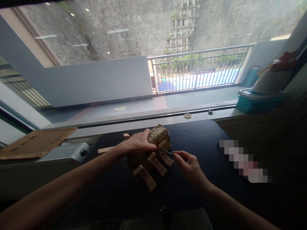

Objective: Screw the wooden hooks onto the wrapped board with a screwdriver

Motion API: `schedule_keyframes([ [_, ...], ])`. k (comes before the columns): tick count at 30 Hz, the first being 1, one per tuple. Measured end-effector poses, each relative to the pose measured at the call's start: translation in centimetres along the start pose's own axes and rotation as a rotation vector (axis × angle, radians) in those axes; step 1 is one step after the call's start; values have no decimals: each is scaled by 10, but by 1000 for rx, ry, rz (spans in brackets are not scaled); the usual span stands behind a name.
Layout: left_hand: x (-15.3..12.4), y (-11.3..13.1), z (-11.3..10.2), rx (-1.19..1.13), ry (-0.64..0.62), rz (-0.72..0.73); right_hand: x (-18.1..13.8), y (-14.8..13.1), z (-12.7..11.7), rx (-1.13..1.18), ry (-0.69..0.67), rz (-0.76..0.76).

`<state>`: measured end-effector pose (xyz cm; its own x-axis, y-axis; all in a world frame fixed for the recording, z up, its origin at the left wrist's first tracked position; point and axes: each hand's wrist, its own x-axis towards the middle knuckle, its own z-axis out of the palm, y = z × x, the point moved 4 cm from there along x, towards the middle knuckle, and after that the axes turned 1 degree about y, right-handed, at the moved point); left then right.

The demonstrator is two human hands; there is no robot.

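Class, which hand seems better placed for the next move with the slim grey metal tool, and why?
Probably the right hand: it holds the slim grey metal tool, tip at a curved, pale wooden strip. The left hand seems busy steadying the brown, shiny-wrapped block.

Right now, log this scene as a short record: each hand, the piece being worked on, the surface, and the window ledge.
Left hand: gripping the brown block
Right hand: holding a slim tool, tip at the rightmost wooden piece
Workpiece: brown block, three curved wooden pieces along its near side
Surface: dark tabletop
Window ledge: yellowish ring, small dark item (unclear what)
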<state>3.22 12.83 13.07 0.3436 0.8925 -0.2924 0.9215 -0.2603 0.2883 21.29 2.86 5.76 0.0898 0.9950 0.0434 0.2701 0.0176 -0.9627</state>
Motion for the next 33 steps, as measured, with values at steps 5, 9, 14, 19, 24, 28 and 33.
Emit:
schedule_keyframes([
  [5,-2,1,0,5,6,-1,-5,-11,-5,-309,-80,-121],
  [9,-2,0,1,4,7,-5,-13,-32,-6,-887,-126,-474],
  [14,-1,-3,3,-8,3,-8,-15,-35,5,-1075,-199,-704],
  [19,-2,-2,3,-18,2,-17,-3,-12,5,-378,-23,-312],
  [24,-3,2,2,-1,3,-27,0,5,6,122,-2,71],
  [28,-4,3,1,-3,7,-34,-3,-15,-3,-251,-69,-106],
  [33,-3,0,2,-17,9,-33,-12,-47,1,-990,-199,-549],
])
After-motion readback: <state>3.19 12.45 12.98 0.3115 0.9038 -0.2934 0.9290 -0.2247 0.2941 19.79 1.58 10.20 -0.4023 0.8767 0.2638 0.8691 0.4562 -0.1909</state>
